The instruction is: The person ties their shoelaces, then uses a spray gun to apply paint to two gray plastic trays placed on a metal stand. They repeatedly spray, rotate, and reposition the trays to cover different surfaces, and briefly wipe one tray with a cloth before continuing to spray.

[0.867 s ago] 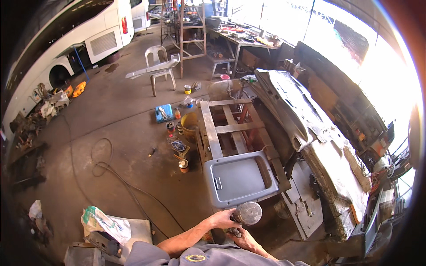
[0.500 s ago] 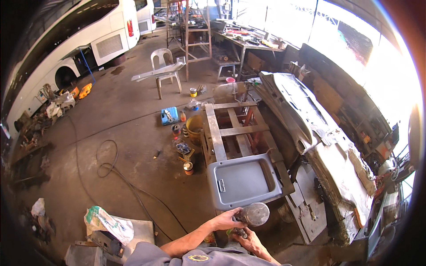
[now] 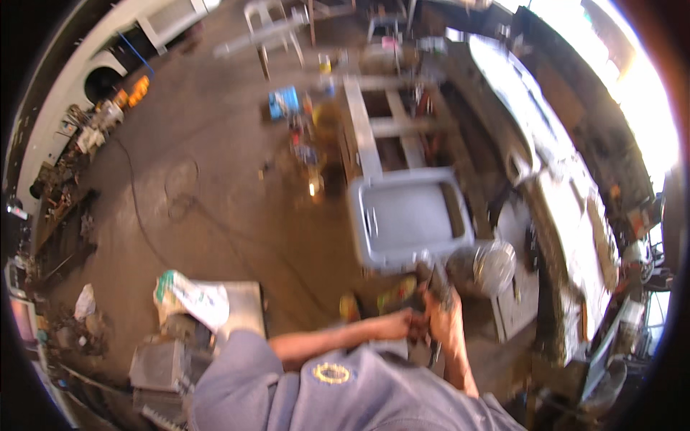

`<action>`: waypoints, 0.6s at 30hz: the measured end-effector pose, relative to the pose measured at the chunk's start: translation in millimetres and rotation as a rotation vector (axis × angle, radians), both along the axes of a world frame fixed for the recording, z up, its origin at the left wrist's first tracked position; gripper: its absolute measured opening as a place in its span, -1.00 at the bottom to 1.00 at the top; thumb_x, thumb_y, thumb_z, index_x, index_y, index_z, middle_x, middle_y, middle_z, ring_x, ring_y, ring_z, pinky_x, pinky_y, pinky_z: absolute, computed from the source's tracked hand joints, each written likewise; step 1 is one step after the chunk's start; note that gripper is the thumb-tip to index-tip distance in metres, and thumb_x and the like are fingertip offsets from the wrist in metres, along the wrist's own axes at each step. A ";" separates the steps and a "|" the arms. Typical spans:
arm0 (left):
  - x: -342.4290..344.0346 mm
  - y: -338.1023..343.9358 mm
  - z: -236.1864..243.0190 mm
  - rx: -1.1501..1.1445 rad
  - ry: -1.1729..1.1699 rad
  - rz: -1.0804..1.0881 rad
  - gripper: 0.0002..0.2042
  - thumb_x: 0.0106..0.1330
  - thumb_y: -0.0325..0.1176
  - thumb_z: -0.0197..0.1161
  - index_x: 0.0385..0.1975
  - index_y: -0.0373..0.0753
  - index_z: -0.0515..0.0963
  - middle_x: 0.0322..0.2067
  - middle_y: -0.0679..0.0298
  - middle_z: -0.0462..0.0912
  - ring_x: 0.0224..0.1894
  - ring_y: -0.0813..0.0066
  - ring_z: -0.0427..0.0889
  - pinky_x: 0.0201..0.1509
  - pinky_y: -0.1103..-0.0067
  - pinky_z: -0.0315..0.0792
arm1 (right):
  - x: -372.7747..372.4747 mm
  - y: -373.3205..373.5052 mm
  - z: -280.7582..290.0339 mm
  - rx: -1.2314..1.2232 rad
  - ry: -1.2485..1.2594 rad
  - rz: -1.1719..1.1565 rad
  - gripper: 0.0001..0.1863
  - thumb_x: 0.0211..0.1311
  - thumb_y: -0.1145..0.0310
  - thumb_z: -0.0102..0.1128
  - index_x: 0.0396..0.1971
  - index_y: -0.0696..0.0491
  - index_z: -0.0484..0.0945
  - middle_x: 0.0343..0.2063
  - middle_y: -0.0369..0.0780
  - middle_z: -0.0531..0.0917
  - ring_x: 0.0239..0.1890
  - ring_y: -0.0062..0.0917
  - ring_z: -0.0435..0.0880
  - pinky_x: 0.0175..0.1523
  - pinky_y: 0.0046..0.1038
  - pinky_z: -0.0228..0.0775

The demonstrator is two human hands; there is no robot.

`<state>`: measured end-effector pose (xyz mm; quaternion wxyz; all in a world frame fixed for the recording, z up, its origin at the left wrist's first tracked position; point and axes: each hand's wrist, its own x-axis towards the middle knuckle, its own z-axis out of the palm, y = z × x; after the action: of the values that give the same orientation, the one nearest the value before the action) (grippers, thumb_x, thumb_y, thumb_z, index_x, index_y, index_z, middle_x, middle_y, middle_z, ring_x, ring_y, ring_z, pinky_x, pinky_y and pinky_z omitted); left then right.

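Both of my hands meet low in the middle of the blurred picture. My left hand point(image 3: 397, 325) and my right hand point(image 3: 447, 322) grip a hand-held power grinder point(image 3: 440, 287). Its round grey disc point(image 3: 491, 266) points up and to the right. The disc sits just below the corner of a flat grey metal panel with a handle point(image 3: 406, 219), which lies on the floor in front of me. My blue-grey sleeves and shirt point(image 3: 345, 388) fill the bottom edge.
A metal frame point(image 3: 374, 129) lies beyond the panel, with cans and a blue box point(image 3: 284, 100) beside it. A long vehicle body part point(image 3: 553, 172) runs along the right. A cable point(image 3: 180, 197) loops over the floor. A white-green bag point(image 3: 190, 300) lies at the left, and a plastic chair point(image 3: 277, 25) stands far off.
The view has tipped down and blurred, so the panel and frame sit higher in the picture. Both hands stay on the grinder, now slightly further right and closer to the panel.
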<state>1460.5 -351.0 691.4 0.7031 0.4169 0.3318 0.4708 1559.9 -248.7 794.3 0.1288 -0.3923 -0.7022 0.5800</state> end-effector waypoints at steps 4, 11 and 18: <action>14.2 9.7 3.1 -0.073 -0.156 0.047 -0.81 0.39 -0.39 0.20 -0.17 -0.39 0.62 -0.29 0.38 0.68 -0.23 0.66 0.55 -0.06 0.58 0.48 | 3.8 -7.8 14.3 0.064 0.041 -0.154 -0.73 0.28 0.28 0.17 -0.16 0.15 0.56 -0.52 -0.28 0.51 -0.52 -0.62 0.43 -0.40 -0.53 0.25; 11.6 11.5 35.3 -0.161 0.007 0.086 -0.93 0.23 -0.48 0.33 -0.35 -0.31 0.61 -0.37 0.36 0.68 -0.27 0.67 0.58 -0.10 0.62 0.47 | 7.1 -10.1 25.4 -0.040 -0.020 -0.154 -0.39 0.29 0.33 0.18 0.32 0.11 0.26 -0.24 -0.22 0.66 -0.13 -0.54 0.61 0.04 -0.44 0.44; -0.6 16.9 37.8 -0.180 -0.191 0.046 -0.89 0.33 -0.48 0.23 -0.24 -0.37 0.60 -0.36 0.31 0.67 -0.29 0.59 0.59 -0.11 0.58 0.50 | 0.3 -8.7 20.1 -0.005 0.004 -0.243 -0.69 0.31 0.25 0.21 -0.11 0.17 0.58 -0.64 -0.40 0.46 -0.60 -0.76 0.35 -0.49 -0.63 0.13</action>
<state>1459.9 -334.0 729.3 0.7550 0.2977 0.3139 0.4928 1560.2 -257.3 814.4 0.1988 -0.4735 -0.6479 0.5626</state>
